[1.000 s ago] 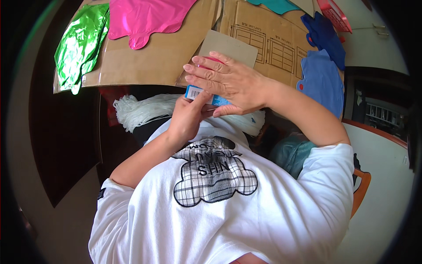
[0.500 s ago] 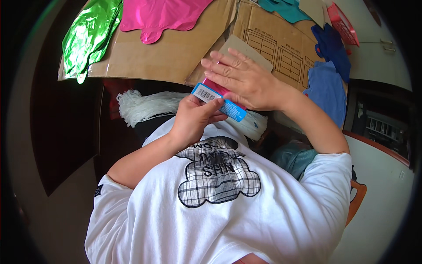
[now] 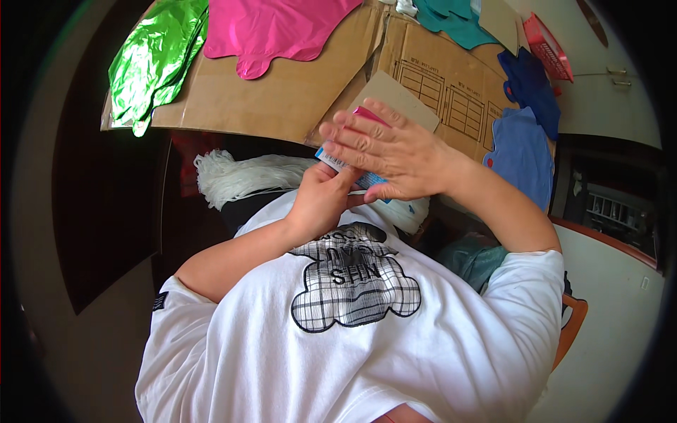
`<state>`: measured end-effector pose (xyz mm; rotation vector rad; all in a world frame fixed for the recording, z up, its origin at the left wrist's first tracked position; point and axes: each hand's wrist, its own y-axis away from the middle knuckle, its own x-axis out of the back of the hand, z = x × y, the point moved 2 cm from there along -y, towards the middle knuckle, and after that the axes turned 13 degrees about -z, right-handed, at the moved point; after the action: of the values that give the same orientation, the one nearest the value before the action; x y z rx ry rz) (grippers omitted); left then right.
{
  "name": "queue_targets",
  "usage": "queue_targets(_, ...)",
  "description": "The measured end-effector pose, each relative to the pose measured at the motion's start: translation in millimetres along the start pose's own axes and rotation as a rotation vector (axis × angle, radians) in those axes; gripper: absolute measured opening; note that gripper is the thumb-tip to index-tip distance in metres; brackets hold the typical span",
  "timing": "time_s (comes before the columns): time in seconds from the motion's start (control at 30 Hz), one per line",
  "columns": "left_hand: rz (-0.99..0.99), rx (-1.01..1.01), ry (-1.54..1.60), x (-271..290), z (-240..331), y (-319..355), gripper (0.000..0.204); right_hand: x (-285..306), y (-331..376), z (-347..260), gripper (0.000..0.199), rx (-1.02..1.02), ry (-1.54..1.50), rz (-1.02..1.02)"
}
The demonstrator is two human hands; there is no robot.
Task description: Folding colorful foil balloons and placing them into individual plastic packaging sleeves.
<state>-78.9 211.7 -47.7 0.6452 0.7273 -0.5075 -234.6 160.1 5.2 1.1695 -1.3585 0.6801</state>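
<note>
My left hand (image 3: pixel 319 203) grips a small blue and pink packet (image 3: pixel 337 162) from below, in front of my chest. My right hand (image 3: pixel 389 151) lies over the top of the packet with its fingers stretched flat and slightly spread, pressing on it. A pink corner of the packet shows above my right fingers, and a white barcode end shows at the left; the rest is hidden between my hands. My white T-shirt (image 3: pixel 352 352) with a checked cloud print fills the lower part of the view.
Flattened brown cardboard (image 3: pixel 296 92) lies ahead, with a green foil balloon (image 3: pixel 151 63), a pink foil balloon (image 3: pixel 275 28), a teal one (image 3: pixel 451 21) and blue ones (image 3: pixel 525 134) on it. A bundle of white string (image 3: pixel 240 176) lies below the cardboard. A red basket (image 3: pixel 546 49) sits far right.
My right hand has slid further over the packet and flattened, hiding most of its blue face. Both hands stay close together at chest height.
</note>
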Motion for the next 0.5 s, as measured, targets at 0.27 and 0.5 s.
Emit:
queue_targets(0.27,0.01,0.046,0.014,-6.0,7.1,3.3,0.02,-11.9,-4.2,6.3,0.091,0.042,-0.109,0.018)
queue_targets(0.5,-0.084,0.057,0.042,3.1,5.6,2.4,0.02,-11.7,-4.0,6.7,0.087,0.043,-0.108,-0.018)
